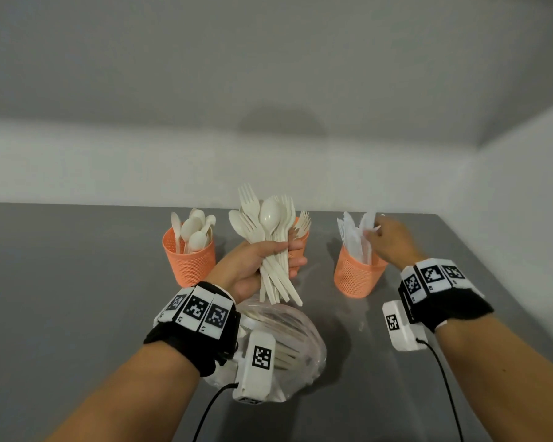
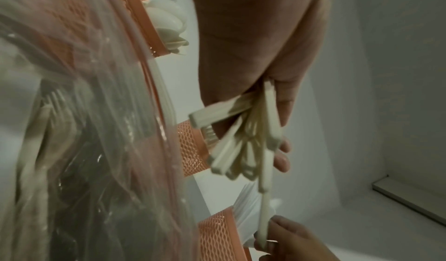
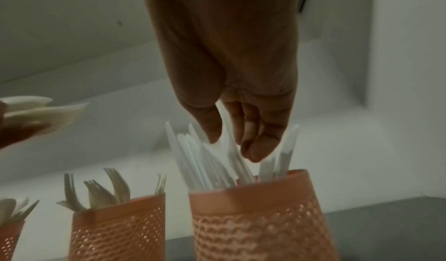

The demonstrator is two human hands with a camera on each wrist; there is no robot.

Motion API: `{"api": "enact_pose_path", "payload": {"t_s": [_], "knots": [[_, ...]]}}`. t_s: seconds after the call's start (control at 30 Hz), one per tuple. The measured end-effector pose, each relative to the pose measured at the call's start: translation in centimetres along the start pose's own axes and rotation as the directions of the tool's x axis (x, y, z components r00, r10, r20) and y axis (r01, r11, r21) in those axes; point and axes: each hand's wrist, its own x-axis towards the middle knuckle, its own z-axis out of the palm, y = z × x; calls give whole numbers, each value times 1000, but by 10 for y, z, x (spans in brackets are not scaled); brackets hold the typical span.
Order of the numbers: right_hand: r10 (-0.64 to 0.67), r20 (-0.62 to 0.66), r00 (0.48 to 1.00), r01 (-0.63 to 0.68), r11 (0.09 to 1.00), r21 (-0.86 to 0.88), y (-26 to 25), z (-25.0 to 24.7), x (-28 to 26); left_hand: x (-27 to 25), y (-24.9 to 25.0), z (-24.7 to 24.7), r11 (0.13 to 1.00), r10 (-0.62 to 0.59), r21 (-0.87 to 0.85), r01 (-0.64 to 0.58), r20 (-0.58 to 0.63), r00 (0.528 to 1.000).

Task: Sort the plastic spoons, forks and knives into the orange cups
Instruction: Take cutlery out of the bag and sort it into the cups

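Note:
Three orange mesh cups stand in a row on the grey table. The left cup (image 1: 189, 263) holds spoons, the middle cup (image 3: 118, 227) forks, the right cup (image 1: 356, 275) white knives (image 3: 193, 162). My left hand (image 1: 289, 255) grips a cream bundle of forks and spoons (image 1: 268, 224) upright in front of the middle cup, handles fanning out below the palm (image 2: 241, 147). My right hand (image 1: 375, 231) hovers over the right cup (image 3: 260, 217), its thumb and fingers (image 3: 253, 147) pinching a white knife among those standing in the cup.
A clear plastic bag (image 1: 300, 330) with more cream cutlery lies on the table (image 1: 77, 282) under my left wrist, close to me. White walls close off the back and the right side. Bare grey surface lies left of the spoon cup and right of the knife cup.

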Motion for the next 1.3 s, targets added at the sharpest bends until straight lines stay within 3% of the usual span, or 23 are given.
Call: {"api": "enact_pose_path", "payload": {"t_s": [0.07, 0.17, 0.2, 0.27, 0.33, 0.37, 0.43, 0.53, 0.63, 0.73, 0.8, 0.93, 1.0, 1.13, 1.2, 1.3], "knots": [[-36, -50, 998, 36, 999, 0, -3, 4, -2, -1, 2, -2, 1000, 3, -15, -3, 22, 1000], [-222, -325, 919, 269, 957, 106, -34, -1, -15, -2, 3, -3, 999, -7, -43, 9, 40, 999], [-279, -318, 906, 346, 922, 176, -49, -1, -23, -2, 4, -2, 998, -17, -52, 19, 44, 999], [-368, -92, 925, 376, 861, 343, -78, 3, -43, -1, 5, 0, 997, -37, -68, 41, 51, 998], [-364, 233, 902, 215, 846, 488, -96, 16, -57, -3, 8, 3, 996, -55, -62, 59, 69, 996], [-330, 336, 882, 103, 831, 546, -101, 23, -59, -4, 9, 3, 997, -52, -49, 56, 79, 995], [-275, 418, 866, -76, 754, 652, -106, 34, -60, -7, 10, 2, 999, -34, -33, 38, 94, 995], [-261, 466, 846, -206, 645, 736, -110, 42, -59, -12, 13, -4, 998, -41, -36, 45, 104, 994], [-295, 445, 846, -181, 625, 759, -114, 46, -61, -16, 17, -12, 996, -68, -47, 73, 88, 994], [-348, 398, 849, -123, 603, 788, -116, 47, -61, -18, 18, -17, 992, -17, -121, 23, 56, 998], [-346, 398, 850, -158, 553, 818, -119, 46, -62, -17, 18, -21, 981, 9, -193, -4, 26, 1000], [-241, 256, 936, -130, 440, 889, -126, 35, -43, -15, 20, -31, 990, 63, -115, -87, -197, 978], [-207, 108, 972, 3, 476, 880, -127, 27, -22, -15, 22, -36, 990, 103, -67, -124, -251, 963], [-201, -77, 976, 185, 595, 782, -122, 31, 2, -17, 23, -39, 987, 138, -49, -154, -248, 959], [-188, -69, 980, 174, 633, 755, -117, 48, 6, -17, 23, -40, 986, 135, -64, -151, -206, 969], [-159, 69, 985, 49, 635, 771, -109, 74, 10, -19, 25, -42, 986, 121, -96, -134, -134, 984]]}}
